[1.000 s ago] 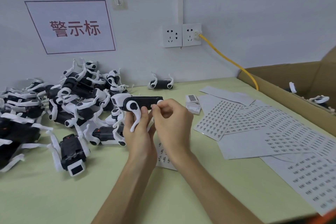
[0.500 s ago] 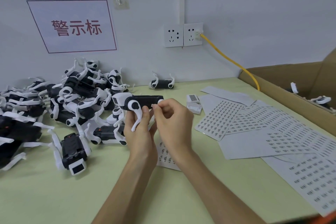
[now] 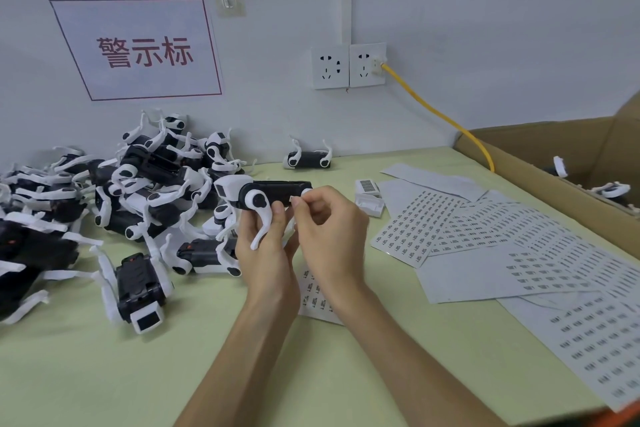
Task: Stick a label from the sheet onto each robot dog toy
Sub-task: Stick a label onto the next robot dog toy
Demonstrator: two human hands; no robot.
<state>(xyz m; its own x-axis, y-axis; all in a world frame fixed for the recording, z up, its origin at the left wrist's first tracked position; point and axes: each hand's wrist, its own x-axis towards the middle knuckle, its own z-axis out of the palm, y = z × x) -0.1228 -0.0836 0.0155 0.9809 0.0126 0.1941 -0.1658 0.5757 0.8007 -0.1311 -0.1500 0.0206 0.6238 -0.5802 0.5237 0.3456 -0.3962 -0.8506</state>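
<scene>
A black-and-white robot dog toy (image 3: 266, 193) is held up above the table. My left hand (image 3: 268, 253) grips it from below, around its white leg. My right hand (image 3: 329, 225) pinches a small white label against the toy's rear end with thumb and forefinger; the label itself is barely visible. A small label sheet (image 3: 315, 295) lies on the table under my hands, mostly hidden by them. A pile of robot dog toys (image 3: 114, 194) fills the left of the table.
Several label sheets (image 3: 519, 253) are spread across the right of the green table (image 3: 121, 374). A cardboard box (image 3: 554, 177) with toys inside stands at the far right. One toy (image 3: 307, 159) lies by the wall, a small white part (image 3: 369, 198) near it. A yellow cable (image 3: 436, 114) hangs from the socket.
Both hands and the held toy stay almost in place; the fingers of my right hand shift slightly at the toy's rear end.
</scene>
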